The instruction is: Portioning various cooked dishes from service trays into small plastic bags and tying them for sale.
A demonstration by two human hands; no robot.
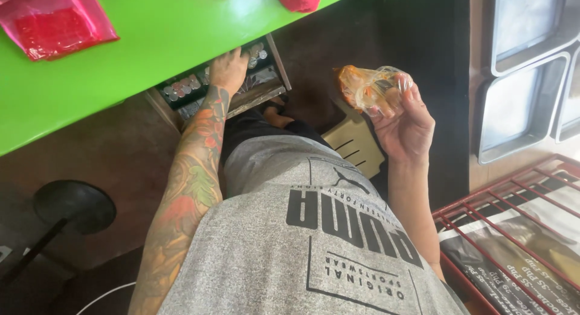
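— What's in front of that person?

— A bright green counter (151,43), biggest thing here, with a pink plastic bag (51,19) lying at its far left. Under its edge a wooden drawer (266,91) stands pulled out, coins (184,85) sorted in its compartments.

— And the hands?

— The left hand (228,70) is down in the drawer, palm down on the coins; whether the fingers are spread or pinching, I cannot tell. The right hand (402,118) is raised well apart from the drawer, fingers curled and pinching a small clear bag (368,88) with orange contents.
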